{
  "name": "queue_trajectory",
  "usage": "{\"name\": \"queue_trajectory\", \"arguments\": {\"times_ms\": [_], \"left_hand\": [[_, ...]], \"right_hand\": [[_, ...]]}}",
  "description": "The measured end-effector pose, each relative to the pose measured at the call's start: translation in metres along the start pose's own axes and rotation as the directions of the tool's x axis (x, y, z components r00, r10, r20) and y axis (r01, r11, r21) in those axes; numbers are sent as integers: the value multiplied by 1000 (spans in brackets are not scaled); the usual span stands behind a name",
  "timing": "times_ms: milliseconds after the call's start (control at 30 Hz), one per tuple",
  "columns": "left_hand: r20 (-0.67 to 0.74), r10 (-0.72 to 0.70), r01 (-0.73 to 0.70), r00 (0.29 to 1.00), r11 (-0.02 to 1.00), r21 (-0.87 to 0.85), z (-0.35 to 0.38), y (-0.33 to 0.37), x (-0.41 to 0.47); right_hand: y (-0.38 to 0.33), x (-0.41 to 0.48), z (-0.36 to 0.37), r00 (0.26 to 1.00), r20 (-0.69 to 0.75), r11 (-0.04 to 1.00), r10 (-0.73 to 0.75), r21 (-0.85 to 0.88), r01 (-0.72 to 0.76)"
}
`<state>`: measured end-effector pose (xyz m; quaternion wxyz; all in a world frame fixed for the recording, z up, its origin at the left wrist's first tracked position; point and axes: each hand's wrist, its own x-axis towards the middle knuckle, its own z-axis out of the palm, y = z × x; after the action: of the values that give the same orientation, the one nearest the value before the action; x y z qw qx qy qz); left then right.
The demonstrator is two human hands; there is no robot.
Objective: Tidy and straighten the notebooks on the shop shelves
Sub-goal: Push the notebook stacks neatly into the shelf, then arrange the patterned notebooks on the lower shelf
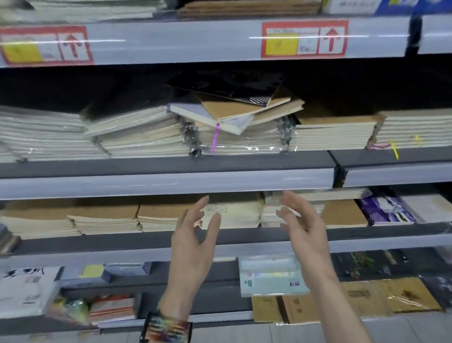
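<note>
Head view is showing the left hand (195,245) and the right hand (303,227) hovering with fingers loosely spread, gripping nothing, in front of the kraft stacks (106,220) on a lower shelf. Loose notebooks (238,107) are lying askew on the wrapped stacks (139,135) one shelf higher. A grey shelf rail (152,183) is running between the hands and that pile. A beaded bracelet (166,329) is circling the left wrist.

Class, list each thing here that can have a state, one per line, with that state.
left hand, open, holding nothing
right hand, open, holding nothing
loose notebooks, askew on a wrapped stack
black notebook, tilted on top of them
kraft notebook stacks, flat and fairly even
</note>
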<state>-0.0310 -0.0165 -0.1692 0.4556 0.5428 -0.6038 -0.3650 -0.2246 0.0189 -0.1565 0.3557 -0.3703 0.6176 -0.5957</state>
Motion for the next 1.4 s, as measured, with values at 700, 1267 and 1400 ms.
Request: {"name": "queue_trajectory", "arguments": {"times_ms": [700,1267,1400], "left_hand": [[-179,250,-261,952,965,-39,-35,91,13],[-228,359,-351,905,933,79,-57,101,83],[-257,402,-375,879,915,147,-63,109,106]], "right_hand": [[-78,0,-7,971,-70,970,-230,61,234],[-116,48,37,795,-181,808,-579,-252,532],[-123,58,44,781,-183,789,-597,-308,531]]}}
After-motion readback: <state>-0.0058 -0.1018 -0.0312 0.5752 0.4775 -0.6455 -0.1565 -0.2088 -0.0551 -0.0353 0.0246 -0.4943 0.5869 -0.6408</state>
